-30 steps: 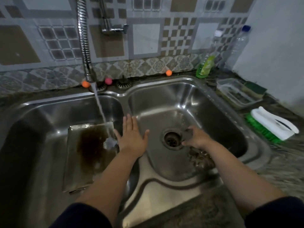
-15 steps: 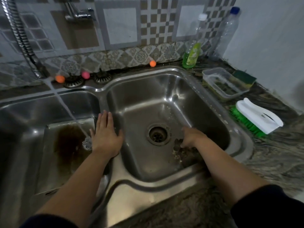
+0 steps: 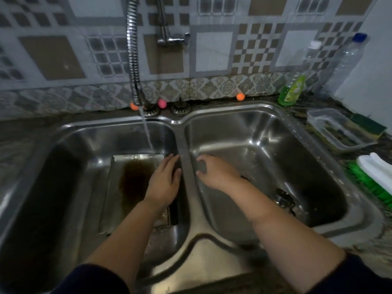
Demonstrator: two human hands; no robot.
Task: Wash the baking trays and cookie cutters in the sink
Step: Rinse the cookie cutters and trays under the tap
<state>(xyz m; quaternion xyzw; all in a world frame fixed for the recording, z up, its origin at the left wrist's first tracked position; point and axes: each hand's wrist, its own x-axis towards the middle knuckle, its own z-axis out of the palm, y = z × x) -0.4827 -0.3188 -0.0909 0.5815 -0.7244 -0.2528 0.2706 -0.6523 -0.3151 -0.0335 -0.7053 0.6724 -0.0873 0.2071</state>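
Observation:
A steel baking tray (image 3: pixel 118 200) with a brown stain lies in the left basin of the double sink (image 3: pixel 186 145). Water from the flexible hose (image 3: pixel 132 60) falls onto the tray's far edge. My left hand (image 3: pixel 163 183) rests flat, fingers together, on the tray's right side. My right hand (image 3: pixel 214 175) hovers in the right basin beside the divider, fingers curled around what looks like a small metal cookie cutter (image 3: pixel 201 166). More cutters (image 3: pixel 284 198) lie in a dark pile on the right basin's floor, behind my right forearm.
Along the right counter stand a green dish soap bottle (image 3: pixel 292 90), a clear water bottle (image 3: pixel 347 60), a clear plastic container (image 3: pixel 337 128), a sponge (image 3: pixel 369 124) and a white and green scrub brush (image 3: pixel 375 177). Small orange and pink balls sit on the back ledge.
My right hand has left the pile of cutters near the drain and moved left to the divider with a small piece in its fingers. The left hand stays on the tray.

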